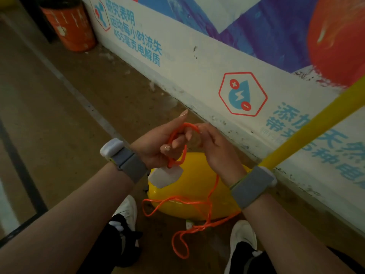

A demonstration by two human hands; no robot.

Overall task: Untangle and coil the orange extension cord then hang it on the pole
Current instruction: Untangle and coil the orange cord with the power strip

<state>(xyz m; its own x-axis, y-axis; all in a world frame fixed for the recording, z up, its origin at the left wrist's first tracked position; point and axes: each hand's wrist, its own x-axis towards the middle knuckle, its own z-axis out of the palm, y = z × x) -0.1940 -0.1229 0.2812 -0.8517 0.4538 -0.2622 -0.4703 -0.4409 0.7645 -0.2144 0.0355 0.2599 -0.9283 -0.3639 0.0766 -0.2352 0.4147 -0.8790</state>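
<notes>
Cord [190, 125], orange, sits as a small coil btwn both hands, held up in front of the chest. Left hand [158, 144] grips the coil w/ middle, ring & little fingers curled thru it, index finger sticking straight up and away. Right hand [214, 149], just beside the left, has its fingers bent onto the top of the loop and pinches it there; exact finger contact is partly hidden.

From under the right hand, a single strand drops down past the wrist to a loose tangle of loops below both hands, on the floor [59, 115] btwn two white shoes [128, 210].

Directly beneath the hands is a round yellow base [197, 194] w/ a white tag [166, 177] on top. Yellow pole [316, 123] rises from behind the right wrist, slanting up and to the right. Grey wristbands [130, 163] on both wrists.

Beyond the hands is a printed wall [197, 62]. Orange barrel [73, 26] stands far off, up-left of the left hand.
</notes>
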